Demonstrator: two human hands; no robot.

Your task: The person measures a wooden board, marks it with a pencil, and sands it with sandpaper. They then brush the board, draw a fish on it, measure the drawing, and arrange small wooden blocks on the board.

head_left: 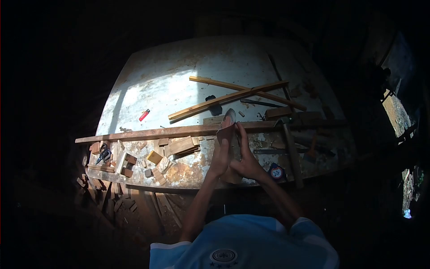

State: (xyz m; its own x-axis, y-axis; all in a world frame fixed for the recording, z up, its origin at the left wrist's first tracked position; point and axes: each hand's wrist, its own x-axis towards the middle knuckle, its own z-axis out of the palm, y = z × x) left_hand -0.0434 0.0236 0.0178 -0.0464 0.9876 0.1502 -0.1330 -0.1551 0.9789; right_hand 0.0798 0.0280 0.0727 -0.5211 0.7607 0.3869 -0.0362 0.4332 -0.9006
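Note:
A curled brown sheet that looks like sandpaper (227, 123) stands up between my two hands over the near part of the table. My left hand (219, 158) presses along its left side with the fingers pointing away from me. My right hand (247, 158) grips it from the right, the fingers reaching up toward its curled top. Between and under my palms shows a brown piece (230, 176), too dark to name. Just right of my right hand lies a blue and red tape measure (276, 171). Behind the sheet runs a long wooden strip (188, 132).
Two wooden sticks (210, 104) cross on the white table (156, 94), near a black object (214, 107). A red lighter (144, 115) lies to the left. Wood offcuts (181, 145) and scissors (104, 154) fill the front left. A hammer (292, 154) lies at the right.

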